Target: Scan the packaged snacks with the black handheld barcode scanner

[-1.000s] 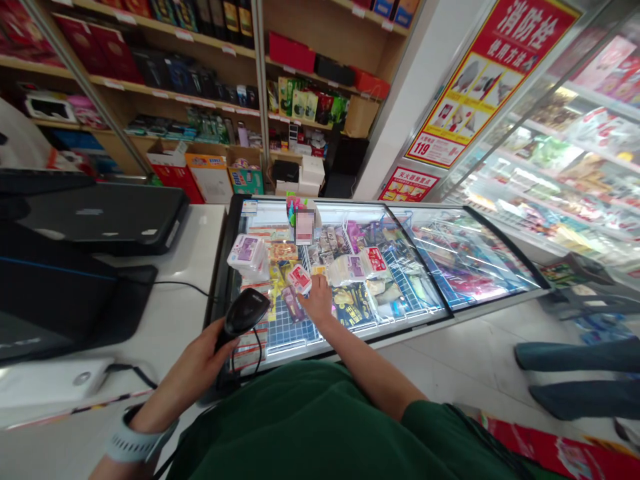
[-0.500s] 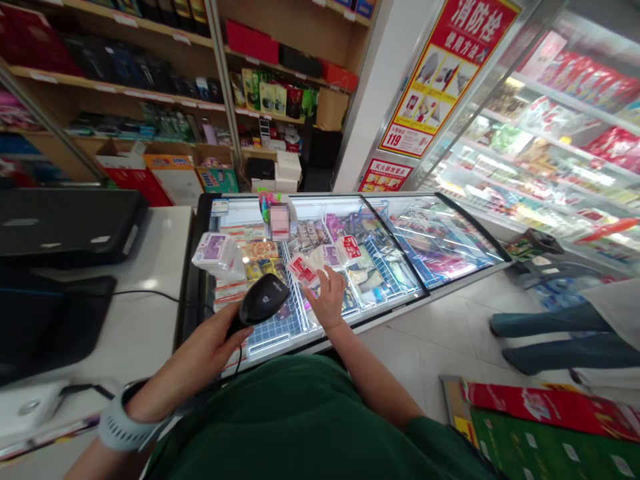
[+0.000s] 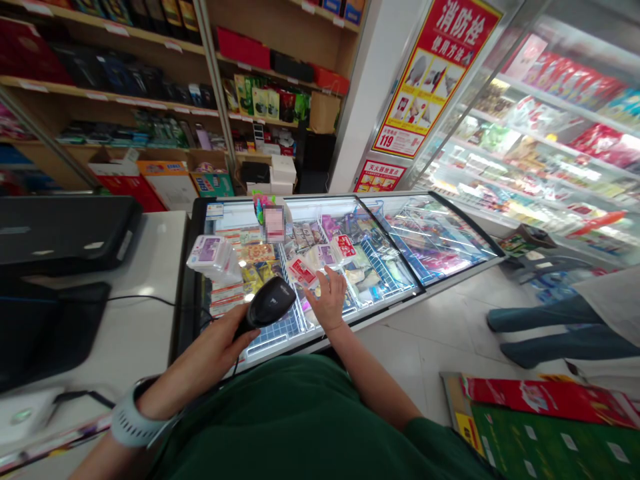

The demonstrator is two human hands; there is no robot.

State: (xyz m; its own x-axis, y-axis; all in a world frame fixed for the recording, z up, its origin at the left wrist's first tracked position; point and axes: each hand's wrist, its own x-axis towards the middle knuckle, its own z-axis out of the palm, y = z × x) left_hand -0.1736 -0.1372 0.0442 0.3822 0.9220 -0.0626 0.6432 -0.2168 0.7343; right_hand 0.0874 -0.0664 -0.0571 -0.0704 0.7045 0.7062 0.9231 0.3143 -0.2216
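Note:
My left hand [image 3: 220, 343] is wrapped round the handle of a black barcode scanner [image 3: 273, 303], its head tilted towards my right hand. My right hand [image 3: 329, 298] touches a small clear pack with a red label [image 3: 303, 272] on the freezer's glass top, its fingers spread and slightly curled at the pack's edge. Just beyond lie a purple-labelled pack [image 3: 325, 254] and another red-labelled pack [image 3: 345, 247]. To the left, a stack of clear packs with a purple label [image 3: 213, 253] stands on the glass near the counter side.
The chest freezer [image 3: 415, 293] runs across the middle. At left, a white counter [image 3: 145, 267] holds a black machine [image 3: 65, 230]. A person's legs [image 3: 555, 333] are at the right, beyond green and red boxes [image 3: 545, 433]. Shelves [image 3: 120, 100] stand behind.
My left hand has moved the scanner slightly right, closer to my right hand and the red-labelled pack. My right hand stays at that pack. The view has shifted a little.

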